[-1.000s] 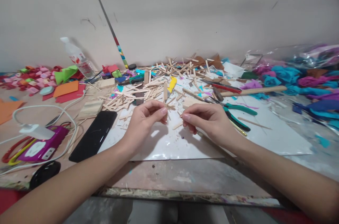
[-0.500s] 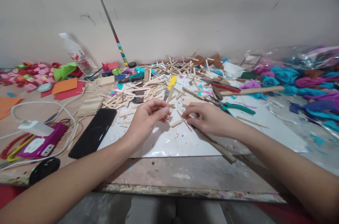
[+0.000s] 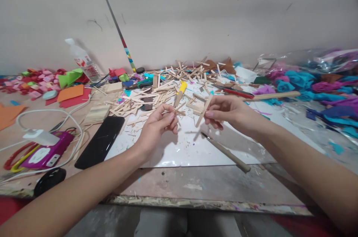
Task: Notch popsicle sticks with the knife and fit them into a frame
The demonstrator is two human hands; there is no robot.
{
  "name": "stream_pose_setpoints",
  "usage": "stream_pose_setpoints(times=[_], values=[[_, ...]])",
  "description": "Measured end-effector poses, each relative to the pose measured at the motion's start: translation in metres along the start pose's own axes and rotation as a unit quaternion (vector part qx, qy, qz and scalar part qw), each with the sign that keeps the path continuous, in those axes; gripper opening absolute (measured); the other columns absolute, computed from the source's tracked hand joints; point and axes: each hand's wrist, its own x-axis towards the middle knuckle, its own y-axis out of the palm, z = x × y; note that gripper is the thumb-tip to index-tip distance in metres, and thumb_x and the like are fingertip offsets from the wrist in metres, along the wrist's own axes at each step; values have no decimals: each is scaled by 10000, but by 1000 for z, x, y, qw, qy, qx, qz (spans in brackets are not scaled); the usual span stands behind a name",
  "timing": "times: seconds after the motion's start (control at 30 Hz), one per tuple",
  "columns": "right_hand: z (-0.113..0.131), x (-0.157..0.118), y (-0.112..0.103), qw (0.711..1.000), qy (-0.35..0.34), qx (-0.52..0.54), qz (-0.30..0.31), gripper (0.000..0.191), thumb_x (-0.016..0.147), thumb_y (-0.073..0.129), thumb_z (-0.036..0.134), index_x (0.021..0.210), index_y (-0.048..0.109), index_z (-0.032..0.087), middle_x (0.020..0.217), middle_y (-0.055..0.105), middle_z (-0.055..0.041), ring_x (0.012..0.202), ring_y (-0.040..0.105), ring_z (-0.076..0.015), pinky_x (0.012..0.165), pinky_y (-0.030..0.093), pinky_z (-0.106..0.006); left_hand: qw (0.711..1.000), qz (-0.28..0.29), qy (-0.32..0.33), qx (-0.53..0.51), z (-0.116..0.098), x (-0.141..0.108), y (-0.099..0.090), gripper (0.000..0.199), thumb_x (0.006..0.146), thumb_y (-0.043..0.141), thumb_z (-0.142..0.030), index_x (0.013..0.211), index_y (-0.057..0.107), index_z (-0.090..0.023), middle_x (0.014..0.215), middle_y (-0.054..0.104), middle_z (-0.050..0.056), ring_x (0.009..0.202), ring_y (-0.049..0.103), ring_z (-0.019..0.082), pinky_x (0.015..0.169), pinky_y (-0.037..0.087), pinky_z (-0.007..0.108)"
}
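Observation:
Between its fingers my right hand pinches a flat wooden stick, tilted over the white sheet. My left hand is closed in a pinch at the sheet's left part; a thin wooden sliver shows at its fingertips. Below my right hand lies a carving tool with a grey-brown handle. A yellow-handled knife lies just beyond my left hand, beside a pile of wooden sticks.
A black phone, a purple power strip with cables and a water bottle are on the left. Red-handled pliers lie behind my right hand. Coloured paper is heaped at right.
My right hand has risen from the sheet and now holds up a flat stick, uncovering the carving tool's tip. My left hand has barely moved. The view has shifted slightly.

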Motion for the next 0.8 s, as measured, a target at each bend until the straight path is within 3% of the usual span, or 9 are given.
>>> stream_pose_setpoints(times=[0.1,0.23,0.53,0.8], values=[[2,-3,4,996,-9,85,28,248,976,800,332,1000,684,114,785,696,-72,583,599,-120,501,480,-182,1000,2,-14,-7,-2,-2,2,78,978,615,-243,968,548,-204,680,466,-65,616,502,101,697,482,252],[0,-3,13,994,-5,101,40,201,994,787,298,998,698,118,787,700,-67,585,605,-109,521,491,-167,999,21,-24,-7,-2,-3,3,120,980,634,-286,973,538,-214,655,465,-70,591,479,102,674,488,249],[-3,-2,24,993,-15,114,24,210,977,802,310,961,700,127,806,693,-54,600,612,-108,532,516,-166,989,144,-30,3,8,-1,-1,137,996,641,-295,1020,545,-201,700,511,-47,641,515,108,669,454,246],[4,-5,31,996,-26,77,36,168,1001,751,282,973,747,116,826,693,-56,614,611,-105,573,529,-174,988,146,-38,21,8,-3,1,141,984,665,-268,1020,547,-197,673,536,-56,638,510,99,646,433,231]])
